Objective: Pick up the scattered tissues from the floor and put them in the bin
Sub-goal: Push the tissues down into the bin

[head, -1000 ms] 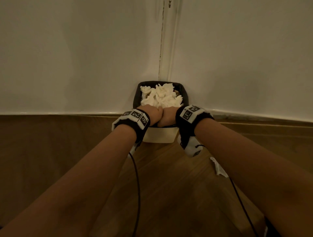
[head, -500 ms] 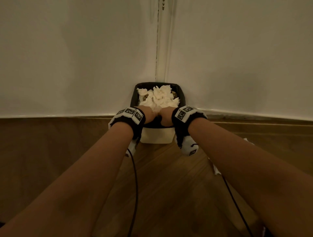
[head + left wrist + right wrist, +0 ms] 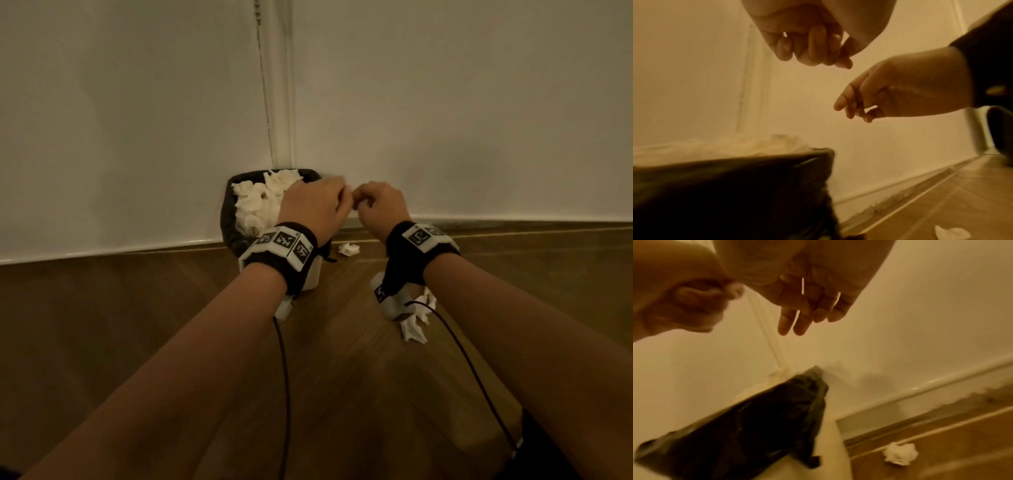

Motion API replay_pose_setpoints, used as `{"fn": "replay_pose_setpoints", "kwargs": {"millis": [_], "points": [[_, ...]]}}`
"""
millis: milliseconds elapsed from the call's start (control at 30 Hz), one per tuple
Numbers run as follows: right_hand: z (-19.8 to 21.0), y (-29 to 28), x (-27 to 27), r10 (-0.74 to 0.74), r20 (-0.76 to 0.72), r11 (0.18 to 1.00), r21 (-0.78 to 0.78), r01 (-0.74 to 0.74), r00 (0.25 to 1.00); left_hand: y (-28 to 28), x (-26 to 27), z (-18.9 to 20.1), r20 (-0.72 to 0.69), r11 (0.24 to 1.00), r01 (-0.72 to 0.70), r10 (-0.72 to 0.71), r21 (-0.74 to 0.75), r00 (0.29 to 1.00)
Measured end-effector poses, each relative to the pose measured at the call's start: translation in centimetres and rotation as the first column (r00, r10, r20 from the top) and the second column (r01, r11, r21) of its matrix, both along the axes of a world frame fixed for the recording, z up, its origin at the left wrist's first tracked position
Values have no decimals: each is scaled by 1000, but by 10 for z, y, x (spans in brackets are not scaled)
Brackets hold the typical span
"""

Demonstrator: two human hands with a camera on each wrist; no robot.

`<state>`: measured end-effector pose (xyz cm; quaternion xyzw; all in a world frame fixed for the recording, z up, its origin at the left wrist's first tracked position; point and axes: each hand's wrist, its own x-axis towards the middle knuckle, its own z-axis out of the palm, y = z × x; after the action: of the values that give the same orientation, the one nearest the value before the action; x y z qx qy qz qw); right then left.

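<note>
The bin [image 3: 228,219] stands in the wall corner, lined with a black bag [image 3: 748,417] and heaped with white tissues [image 3: 258,202]. My left hand [image 3: 337,200] hovers over the bin's right rim, its fingers [image 3: 813,48] curled in with nothing in them. Just right of it my right hand [image 3: 363,204] hangs with its fingers [image 3: 791,321] loose and empty. A crumpled tissue [image 3: 348,249] lies on the floor right of the bin, below both hands. A flatter tissue [image 3: 416,323] lies nearer me, partly hidden under my right wrist.
White walls [image 3: 137,120] meet behind the bin, with a skirting board [image 3: 513,219] along the wooden floor [image 3: 342,359]. Thin black cables [image 3: 284,377] hang from both wrist cameras.
Both hands were pressing down on the tissues inside the bin. They have since lifted out and moved right, past the bin's right rim. The head view has swung right, showing the floor tissues.
</note>
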<state>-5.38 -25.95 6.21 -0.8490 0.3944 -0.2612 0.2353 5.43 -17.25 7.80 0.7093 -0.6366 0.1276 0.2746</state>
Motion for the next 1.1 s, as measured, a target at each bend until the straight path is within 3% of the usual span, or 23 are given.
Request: {"fn": "replay_pose_setpoints", "kwargs": {"millis": [100,300,433,567,733,867,967,1033,1100], "points": [[-14,-21,-40,-122,-23,992,30,123,992,-13,-30,-12,2,995,92,-92,44,996],[-63,-45,-114,-241,-161,950,162,267,957,-40,-71,-58,-151,898,247,-205,365,967],[-101,-58,-151,-248,-351,905,249,346,903,-59,-104,-101,-181,708,319,-265,630,947],[-134,-69,-173,-186,-599,869,269,414,779,-63,-134,-152,-200,513,367,-351,776,915],[-163,-64,-173,28,-709,929,279,244,705,-62,-151,-208,-146,358,310,-417,881,897],[-185,-52,-165,166,-760,932,329,152,628,-62,-153,-228,-266,333,339,-246,880,932],[-196,-42,-157,201,-748,931,346,113,632,-64,-149,-233,-175,356,246,-218,901,960],[-201,-36,-151,211,-766,925,357,129,608,-63,-147,-233,-160,314,201,-151,928,976],[-204,-31,-148,184,-785,932,330,148,591,-66,-144,-231,-150,321,180,-116,930,982]]}}
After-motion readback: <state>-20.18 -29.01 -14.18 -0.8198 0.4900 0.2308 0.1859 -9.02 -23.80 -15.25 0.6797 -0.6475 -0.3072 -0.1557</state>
